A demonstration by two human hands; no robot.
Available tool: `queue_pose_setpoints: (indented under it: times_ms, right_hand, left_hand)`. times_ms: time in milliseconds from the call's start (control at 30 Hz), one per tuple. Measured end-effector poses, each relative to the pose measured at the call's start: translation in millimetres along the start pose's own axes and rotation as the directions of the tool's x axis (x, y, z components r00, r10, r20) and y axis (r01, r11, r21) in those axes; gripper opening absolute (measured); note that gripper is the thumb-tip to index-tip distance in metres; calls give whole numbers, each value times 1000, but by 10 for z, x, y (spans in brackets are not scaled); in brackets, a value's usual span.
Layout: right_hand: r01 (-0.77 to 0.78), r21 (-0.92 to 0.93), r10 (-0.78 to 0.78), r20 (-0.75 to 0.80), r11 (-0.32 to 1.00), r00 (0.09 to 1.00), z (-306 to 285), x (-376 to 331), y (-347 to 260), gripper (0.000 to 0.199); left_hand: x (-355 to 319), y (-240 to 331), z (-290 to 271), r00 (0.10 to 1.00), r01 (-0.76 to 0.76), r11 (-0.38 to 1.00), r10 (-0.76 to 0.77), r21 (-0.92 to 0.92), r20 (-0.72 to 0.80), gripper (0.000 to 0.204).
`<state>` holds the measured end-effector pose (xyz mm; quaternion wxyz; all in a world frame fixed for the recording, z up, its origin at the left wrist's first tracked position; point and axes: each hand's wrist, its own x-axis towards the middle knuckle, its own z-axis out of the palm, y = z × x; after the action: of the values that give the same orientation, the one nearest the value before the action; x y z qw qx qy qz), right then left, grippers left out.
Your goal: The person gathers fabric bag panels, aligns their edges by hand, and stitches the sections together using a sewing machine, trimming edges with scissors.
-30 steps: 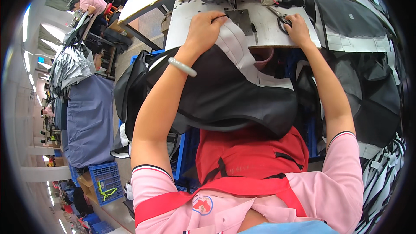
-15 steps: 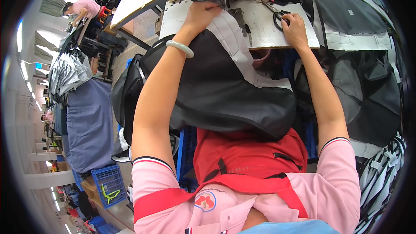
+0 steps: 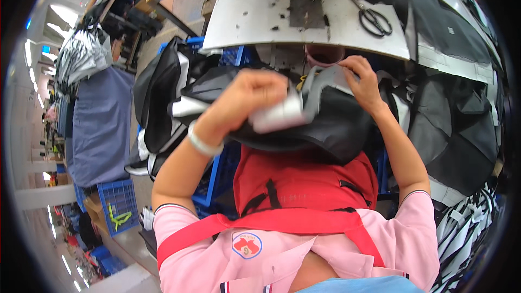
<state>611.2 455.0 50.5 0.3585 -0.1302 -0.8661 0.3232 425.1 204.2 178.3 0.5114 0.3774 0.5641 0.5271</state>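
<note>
Black cloth (image 3: 339, 130) lies over the apron (image 3: 304, 182), on the near side of the tabletop (image 3: 244, 21), apparently for support. Right hand (image 3: 364, 84): fingers pinch the cloth's grey edge (image 3: 329, 77), presumably steadying it. Left hand (image 3: 252, 97): fingers curled; blur hides whether they grip.

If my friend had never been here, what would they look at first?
Probably the bright red apron, low in the middle, worn over a pink shirt. Just above it is a big black cloth, with a blurry left hand over its left part and the right hand at its far edge. Dark-handled scissors lie at the upper right on a white table.
</note>
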Motion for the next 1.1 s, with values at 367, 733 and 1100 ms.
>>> queue_pose_setpoints:
  times_ms: [367,733,1100]
  right_hand:
    - [-204,47,44,905,978,422,123,640,-809,37]
    - [198,167,-230,905,966,358,-127,132,-1647,23]
    - [174,-15,-39,952,985,305,-379,-426,-1694,51]
  left_hand:
    - [-1735,-1302,379,827,561,669,-486,-488,283,19]
    - [-636,-637,-1111,918,88,648,241,756,-314,27]
    - [376,-1565,-2072,830,430,617,17,660,-557,31]
